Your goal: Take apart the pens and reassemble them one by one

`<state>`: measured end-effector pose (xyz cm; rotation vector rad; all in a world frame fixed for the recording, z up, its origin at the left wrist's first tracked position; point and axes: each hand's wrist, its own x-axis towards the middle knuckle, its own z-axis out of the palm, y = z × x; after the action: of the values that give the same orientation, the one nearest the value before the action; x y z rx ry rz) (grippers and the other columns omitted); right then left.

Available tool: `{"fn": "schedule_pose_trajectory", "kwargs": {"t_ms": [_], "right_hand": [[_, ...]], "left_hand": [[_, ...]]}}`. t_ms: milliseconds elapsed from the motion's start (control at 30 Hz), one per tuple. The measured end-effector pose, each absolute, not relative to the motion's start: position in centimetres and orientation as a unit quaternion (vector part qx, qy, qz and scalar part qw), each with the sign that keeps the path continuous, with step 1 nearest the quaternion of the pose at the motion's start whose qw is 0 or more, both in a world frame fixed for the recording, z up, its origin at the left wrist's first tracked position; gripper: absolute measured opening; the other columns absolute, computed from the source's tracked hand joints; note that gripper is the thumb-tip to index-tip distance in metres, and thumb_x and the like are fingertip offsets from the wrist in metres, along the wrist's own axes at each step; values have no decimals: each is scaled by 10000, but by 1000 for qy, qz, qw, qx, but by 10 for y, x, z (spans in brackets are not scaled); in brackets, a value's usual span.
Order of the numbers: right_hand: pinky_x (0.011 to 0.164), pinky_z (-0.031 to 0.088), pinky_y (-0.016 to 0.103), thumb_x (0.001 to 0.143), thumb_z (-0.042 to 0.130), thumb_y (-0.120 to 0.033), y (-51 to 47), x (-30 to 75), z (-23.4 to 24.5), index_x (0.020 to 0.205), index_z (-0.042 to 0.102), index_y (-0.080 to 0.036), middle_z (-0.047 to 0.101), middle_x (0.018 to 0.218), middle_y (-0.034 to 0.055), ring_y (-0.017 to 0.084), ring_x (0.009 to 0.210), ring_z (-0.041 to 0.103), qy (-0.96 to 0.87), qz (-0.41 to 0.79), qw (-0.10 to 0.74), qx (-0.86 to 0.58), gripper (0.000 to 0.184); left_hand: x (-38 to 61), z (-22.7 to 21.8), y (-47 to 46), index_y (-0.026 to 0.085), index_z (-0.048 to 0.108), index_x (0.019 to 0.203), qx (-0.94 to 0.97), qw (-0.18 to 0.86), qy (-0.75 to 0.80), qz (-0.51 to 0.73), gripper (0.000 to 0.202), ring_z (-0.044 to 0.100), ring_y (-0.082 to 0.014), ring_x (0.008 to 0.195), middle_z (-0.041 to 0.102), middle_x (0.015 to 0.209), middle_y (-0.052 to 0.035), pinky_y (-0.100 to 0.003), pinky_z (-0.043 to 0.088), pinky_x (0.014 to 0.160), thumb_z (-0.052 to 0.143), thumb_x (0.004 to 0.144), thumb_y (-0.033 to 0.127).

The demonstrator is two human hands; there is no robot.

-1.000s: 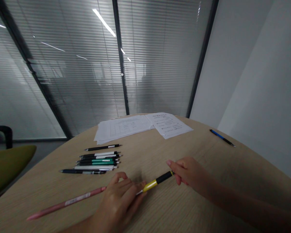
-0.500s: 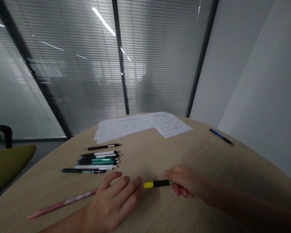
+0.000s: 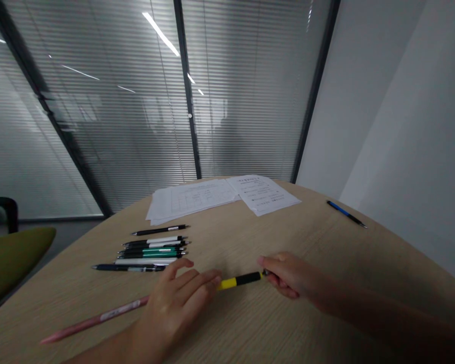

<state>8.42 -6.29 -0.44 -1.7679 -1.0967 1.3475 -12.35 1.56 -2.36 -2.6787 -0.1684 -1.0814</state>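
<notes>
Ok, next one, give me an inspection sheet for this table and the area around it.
Surface: light wood table, curved edge.
Job's things: yellow-and-black pen lies roughly level between the hands; pink pen runs under the palm side of the left hand.
Clutter: row of black, white and green pens; papers; blue pen near the far right edge.
Hands: right hand pinches the pen's black end; left hand has its fingertips at the yellow end.
Cables: nothing seen.
Surroundings: glass partition with blinds, white wall, olive chair.
</notes>
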Motion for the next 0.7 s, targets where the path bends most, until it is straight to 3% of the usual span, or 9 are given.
{"fn": "schedule_pose_trajectory", "kwargs": {"t_ms": [167,367,533,700], "right_hand": [[299,187,139,822,360,-229,-62,94,-1,545,374,-169,311,384,-104,10,281,248,-483,459,338,-665,283],[319,282,142,729,488,-288,-63,103,6,680,458,-163,485,463,-69,35,332,406,-532,452,381,-606,137],[427,386,170,595,611,-236,-65,100,13,678,503,-159,566,562,-38,51,448,487,-526,452,460,-554,156],[474,425,186,567,626,-204,-72,96,25,686,555,-163,587,618,-25,59,496,498,-531,430,488,-543,145]], "left_hand": [[-123,-28,21,169,528,876,-917,107,-83,-376,158,622,-124,604,689,784,-20,-336,382,733,376,872,128],[-121,-29,24,165,498,919,-924,70,-111,-359,128,600,-123,553,669,713,-5,-349,396,725,383,866,145],[-121,-27,21,157,487,916,-924,59,-114,-360,128,592,-136,559,651,688,-11,-334,428,681,373,858,153],[-121,-25,19,170,480,915,-925,50,-121,-357,129,584,-145,562,646,682,-14,-321,456,669,364,861,180]]}}
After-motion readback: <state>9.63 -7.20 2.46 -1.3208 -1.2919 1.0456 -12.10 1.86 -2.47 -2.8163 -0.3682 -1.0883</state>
